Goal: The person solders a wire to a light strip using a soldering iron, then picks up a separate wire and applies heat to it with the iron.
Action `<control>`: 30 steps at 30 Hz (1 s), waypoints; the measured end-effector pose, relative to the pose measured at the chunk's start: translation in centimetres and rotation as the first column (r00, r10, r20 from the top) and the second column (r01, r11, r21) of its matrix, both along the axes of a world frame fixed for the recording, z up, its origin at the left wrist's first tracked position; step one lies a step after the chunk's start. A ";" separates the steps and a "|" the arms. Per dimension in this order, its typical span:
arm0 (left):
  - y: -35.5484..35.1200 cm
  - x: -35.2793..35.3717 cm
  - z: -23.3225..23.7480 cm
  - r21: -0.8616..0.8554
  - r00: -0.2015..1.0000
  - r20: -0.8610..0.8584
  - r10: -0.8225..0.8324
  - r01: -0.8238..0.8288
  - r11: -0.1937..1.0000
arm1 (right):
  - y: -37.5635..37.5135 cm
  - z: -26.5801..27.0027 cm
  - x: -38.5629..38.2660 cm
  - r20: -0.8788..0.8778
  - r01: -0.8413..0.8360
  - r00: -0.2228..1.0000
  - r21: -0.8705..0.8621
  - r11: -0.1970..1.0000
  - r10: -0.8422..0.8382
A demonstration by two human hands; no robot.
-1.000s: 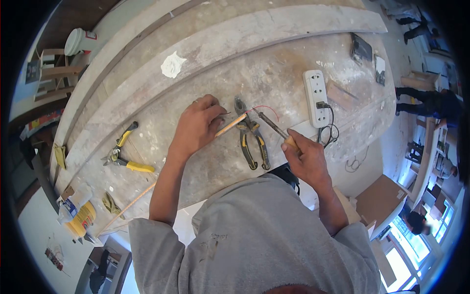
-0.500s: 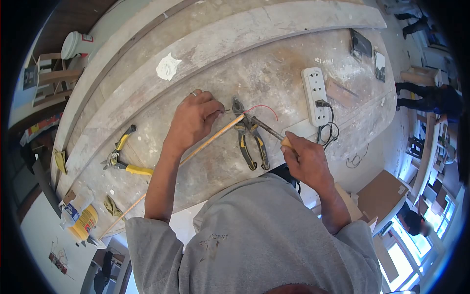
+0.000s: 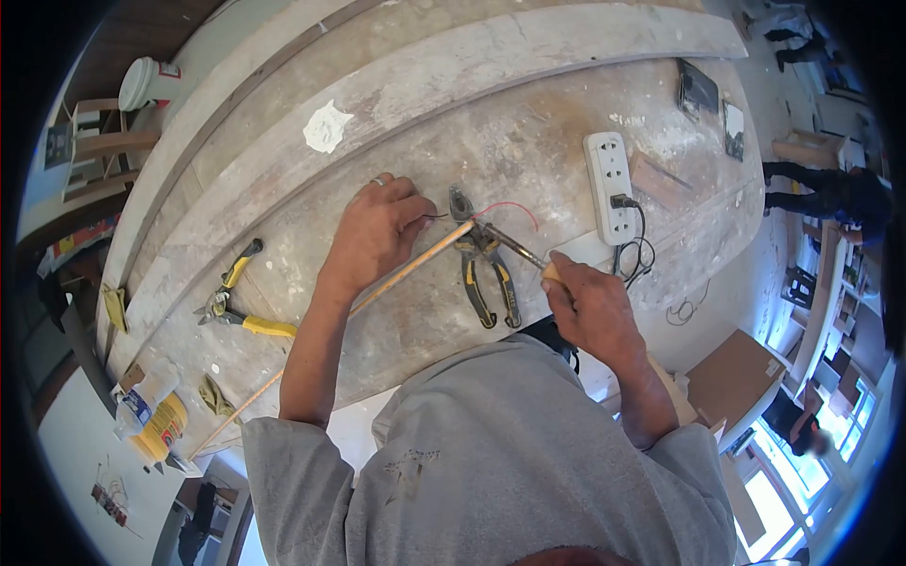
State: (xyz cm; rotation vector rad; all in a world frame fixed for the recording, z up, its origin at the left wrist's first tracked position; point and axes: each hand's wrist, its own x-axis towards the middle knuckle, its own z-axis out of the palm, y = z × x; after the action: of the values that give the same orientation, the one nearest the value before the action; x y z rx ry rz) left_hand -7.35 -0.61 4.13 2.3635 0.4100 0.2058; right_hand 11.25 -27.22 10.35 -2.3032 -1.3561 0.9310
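Note:
My right hand [image 3: 593, 307] is closed round the wooden handle of a soldering iron [image 3: 514, 245]. The iron's dark tip reaches the end of a long thin wooden stick [image 3: 415, 262], above black-and-yellow pliers [image 3: 486, 269] lying on the workbench. A thin red wire [image 3: 514, 205] curves away from that spot. My left hand [image 3: 377, 231] is pinched on a thin dark wire [image 3: 436, 215] just left of the pliers' jaws. The stick passes beneath my left forearm. Whether the tip touches the wires is too small to tell.
A white power strip [image 3: 612, 189] with a plugged-in black cord lies to the right. Yellow-handled cutters [image 3: 226, 307] rest at left, near a yellow container [image 3: 162, 429]. Curved boards [image 3: 406, 85] run along the far side. Other people [image 3: 849, 193] stand at far right.
Both hands hold nearly the same pose. The whole view has shifted very slightly; the person at lower right has moved an arm.

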 end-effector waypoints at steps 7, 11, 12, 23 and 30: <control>0.0 0.2 0.0 0.006 1.000 0.002 0.007 -0.007 1.000 | 0.2 -0.2 0.1 0.022 -0.017 1.000 0.011 1.000 0.017; 0.0 0.2 -0.2 0.014 1.000 0.000 -0.004 0.004 1.000 | 0.1 -0.2 0.2 0.036 -0.039 0.999 -0.019 0.999 0.040; 0.0 0.2 -0.2 0.013 1.000 -0.002 -0.008 0.008 1.000 | 0.1 -0.3 0.2 0.035 -0.039 0.999 -0.020 0.999 0.040; -0.1 0.0 -0.4 0.014 0.999 -0.031 -0.013 0.014 1.000 | 0.2 0.1 0.4 0.060 -0.057 0.997 0.030 0.998 0.055; 0.0 -0.1 -0.6 0.016 0.999 -0.023 -0.031 0.032 0.999 | 0.3 -0.1 0.4 0.062 -0.073 0.995 0.003 0.997 0.073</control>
State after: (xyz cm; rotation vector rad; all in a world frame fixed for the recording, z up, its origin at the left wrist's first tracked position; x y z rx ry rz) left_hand -7.42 -0.60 3.58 2.3889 0.3831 0.1677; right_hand 11.66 -26.93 10.27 -2.3101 -1.4752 0.8841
